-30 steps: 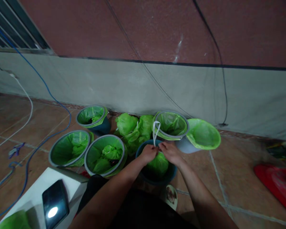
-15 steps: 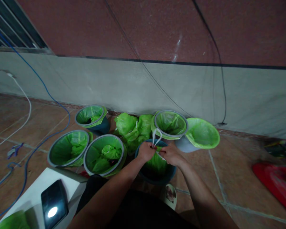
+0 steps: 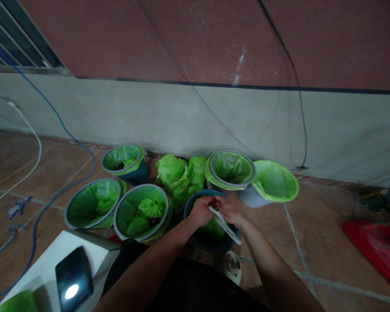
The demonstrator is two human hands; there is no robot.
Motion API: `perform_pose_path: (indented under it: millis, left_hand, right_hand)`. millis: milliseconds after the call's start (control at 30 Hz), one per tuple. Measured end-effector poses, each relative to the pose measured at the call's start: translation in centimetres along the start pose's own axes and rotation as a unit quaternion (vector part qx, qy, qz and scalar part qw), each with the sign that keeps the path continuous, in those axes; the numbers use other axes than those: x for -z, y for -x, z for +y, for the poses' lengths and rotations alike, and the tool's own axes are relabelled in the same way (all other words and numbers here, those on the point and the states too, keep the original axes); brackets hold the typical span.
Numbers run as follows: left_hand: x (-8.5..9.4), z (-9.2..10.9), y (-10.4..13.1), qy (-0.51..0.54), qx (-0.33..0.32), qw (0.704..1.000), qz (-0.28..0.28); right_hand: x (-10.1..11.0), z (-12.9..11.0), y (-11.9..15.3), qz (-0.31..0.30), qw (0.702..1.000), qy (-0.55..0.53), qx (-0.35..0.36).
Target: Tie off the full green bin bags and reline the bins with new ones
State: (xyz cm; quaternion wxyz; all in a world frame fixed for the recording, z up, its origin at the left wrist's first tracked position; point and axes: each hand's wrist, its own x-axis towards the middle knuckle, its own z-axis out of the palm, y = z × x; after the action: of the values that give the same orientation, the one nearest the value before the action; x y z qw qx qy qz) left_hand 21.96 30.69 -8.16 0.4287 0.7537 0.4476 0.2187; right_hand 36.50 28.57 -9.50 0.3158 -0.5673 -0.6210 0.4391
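Head view, our only one: left hand (image 3: 200, 211) and right hand (image 3: 228, 209) meet over the mouth of a dark blue bin (image 3: 211, 248), fingertips together, both pinching at the root of a white drawstring (image 3: 226, 229); whether film is caught with it we cannot tell. The loop slants down across the bin's near right rim. Below our fingers the green bag (image 3: 216, 232) sits inside the bin, partly shaded. We judge it soft, fairly light, slippery, liable to tear if yanked; best hold: gathered neck and drawstring together. Bulging bags (image 3: 172, 169) slump on the floor beyond the bin's far rim; a phone (image 3: 74, 268) lies near the right edge of a white stand (image 3: 45, 260).
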Motion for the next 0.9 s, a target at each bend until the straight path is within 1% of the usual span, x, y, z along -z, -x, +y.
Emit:
perform_pose_path:
  millis: [67, 133, 200, 233, 300, 367, 400, 467, 533, 567, 600, 667, 700, 733, 800, 900]
  left_hand:
    - [-0.2, -0.2, 0.3, -0.025, -0.018, 0.999, 0.011]
    - [-0.4, -0.1, 0.6, -0.069, -0.036, 0.997, 0.02]
    - [-0.5, 0.0, 0.8, -0.12, -0.032, 0.992, 0.026]
    - [-0.6, 0.1, 0.9, -0.14, -0.02, 0.99, 0.026]
    - [-0.7, 0.1, 1.0, -0.165, 0.005, 0.986, 0.023]
    - [-0.8, 0.2, 1.1, -0.173, 0.013, 0.985, 0.025]
    - [-0.8, 0.1, 1.1, -0.172, 0.011, 0.985, 0.027]
    - [-0.8, 0.1, 1.1, -0.164, 0.004, 0.986, 0.031]
    - [-0.8, 0.1, 1.0, -0.154, -0.006, 0.988, 0.028]
    - [-0.8, 0.1, 1.0, -0.15, -0.01, 0.988, 0.026]
    - [-0.8, 0.1, 0.9, -0.145, -0.014, 0.989, 0.026]
    - [-0.7, 0.1, 0.7, -0.128, -0.021, 0.991, 0.031]
    - [-0.6, 0.2, 0.6, -0.115, -0.024, 0.992, 0.034]
    - [-0.6, 0.3, 0.6, -0.099, -0.025, 0.994, 0.04]
    - [-0.6, 0.4, 0.4, -0.067, -0.025, 0.996, 0.05]
    - [-0.6, 0.4, 0.4, -0.04, -0.012, 0.997, 0.063]
  right_hand:
    - [0.2, 0.2, -0.1, -0.015, 1.0, 0.012, -0.003]
    - [0.3, 0.1, -0.2, 0.005, 1.0, 0.023, 0.009]
    - [0.3, -0.3, -0.3, 0.031, 0.999, 0.012, -0.001]
    - [0.3, -0.6, -0.3, 0.034, 0.999, -0.003, -0.023]
    - [0.3, -1.3, -0.1, 0.023, 0.994, -0.049, -0.096]
    - [0.4, -1.9, 0.2, 0.0, 0.98, -0.109, -0.166]
    - [0.5, -2.1, 0.4, -0.009, 0.972, -0.138, -0.187]
    - [0.9, -2.4, 0.7, -0.021, 0.96, -0.185, -0.21]
    - [1.2, -2.5, 0.8, -0.022, 0.956, -0.194, -0.218]
    - [1.3, -2.5, 0.8, -0.022, 0.96, -0.176, -0.219]
    - [1.4, -2.5, 0.8, -0.018, 0.969, -0.132, -0.208]
    - [1.2, -2.5, 0.7, 0.001, 0.988, -0.008, -0.156]
    - [1.1, -2.6, 0.8, 0.015, 0.991, 0.054, -0.12]
    - [0.9, -2.7, 0.9, 0.029, 0.99, 0.112, -0.083]
    - [0.4, -3.0, 1.1, 0.048, 0.977, 0.206, -0.025]
    - [0.0, -3.8, 1.4, 0.056, 0.946, 0.319, 0.011]
